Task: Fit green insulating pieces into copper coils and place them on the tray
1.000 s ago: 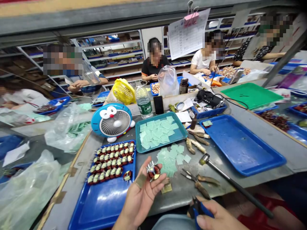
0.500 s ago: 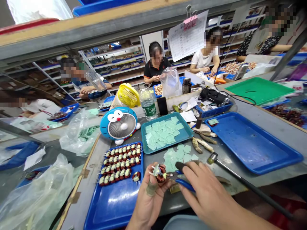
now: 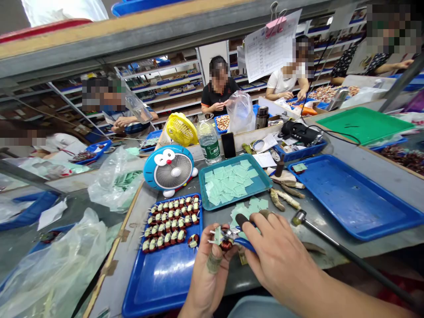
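Between the fingers of my left hand (image 3: 209, 274) is a copper-wound toroid coil (image 3: 226, 244) with a pale green piece and thin leads on its side. My right hand (image 3: 281, 256) grips blue-handled pliers (image 3: 247, 244), whose jaws are at the coil. Dark and tan coverings wrap some of my fingertips. To the left, a blue tray (image 3: 159, 282) carries rows of similar finished-looking coils (image 3: 168, 223), with one lying apart at the row's end. Pale green square sheets (image 3: 230, 181) fill a teal tray (image 3: 202, 194) ahead, and more lie loose (image 3: 256, 204) just beyond my hands.
A hammer (image 3: 300, 217) with a long dark handle lies at right, beside a blue tray (image 3: 361, 198). A cartoon fan (image 3: 170, 170), a water bottle (image 3: 209, 143) and a phone (image 3: 228, 145) stand at the back. Several people sit across the bench, below a shelf beam (image 3: 165, 33).
The pliers' jaws have moved further over the coil, and my right hand has shifted slightly left and up. The whole view has shifted slightly.
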Demonstrator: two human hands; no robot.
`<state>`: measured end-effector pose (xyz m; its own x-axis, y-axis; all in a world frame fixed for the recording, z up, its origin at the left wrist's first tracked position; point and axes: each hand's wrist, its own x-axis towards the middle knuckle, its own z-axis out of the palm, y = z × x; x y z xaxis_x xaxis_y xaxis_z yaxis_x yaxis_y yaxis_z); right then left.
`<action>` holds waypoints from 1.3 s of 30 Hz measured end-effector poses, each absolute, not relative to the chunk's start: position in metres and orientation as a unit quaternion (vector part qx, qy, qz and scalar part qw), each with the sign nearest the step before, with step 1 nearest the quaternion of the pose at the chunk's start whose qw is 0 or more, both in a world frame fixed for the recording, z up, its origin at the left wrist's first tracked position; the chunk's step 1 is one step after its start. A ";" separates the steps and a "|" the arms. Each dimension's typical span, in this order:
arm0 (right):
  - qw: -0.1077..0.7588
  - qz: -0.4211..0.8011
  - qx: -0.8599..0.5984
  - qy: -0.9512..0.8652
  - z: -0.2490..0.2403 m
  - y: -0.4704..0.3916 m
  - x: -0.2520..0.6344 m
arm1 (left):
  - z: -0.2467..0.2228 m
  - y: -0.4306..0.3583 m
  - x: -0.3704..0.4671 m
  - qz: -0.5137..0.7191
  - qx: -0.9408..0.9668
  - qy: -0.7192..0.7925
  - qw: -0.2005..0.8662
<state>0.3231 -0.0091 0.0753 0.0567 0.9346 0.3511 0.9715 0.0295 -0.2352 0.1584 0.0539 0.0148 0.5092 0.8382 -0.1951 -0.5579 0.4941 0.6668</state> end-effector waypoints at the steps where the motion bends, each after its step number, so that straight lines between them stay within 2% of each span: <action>1: 0.208 -0.049 -0.696 -0.686 0.076 -0.009 0.323 | 0.014 0.054 0.158 0.423 0.275 0.256 0.825; 25: 0.104 -0.167 -0.612 -0.766 0.101 -0.001 0.336 | 0.023 0.038 0.169 0.425 0.300 0.272 0.809; 35: 0.153 -0.159 -0.573 -0.789 0.093 0.006 0.358 | 0.024 0.046 0.163 0.400 0.280 0.272 0.829; 39: 0.150 -0.121 -0.611 -0.768 0.096 0.005 0.362 | 0.025 0.047 0.162 0.399 0.293 0.266 0.827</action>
<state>0.3621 0.0052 0.0964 -0.2075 0.9022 0.3780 0.9748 0.2231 0.0027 0.1625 0.0469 0.0245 0.5397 0.8162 -0.2061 -0.5052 0.5099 0.6962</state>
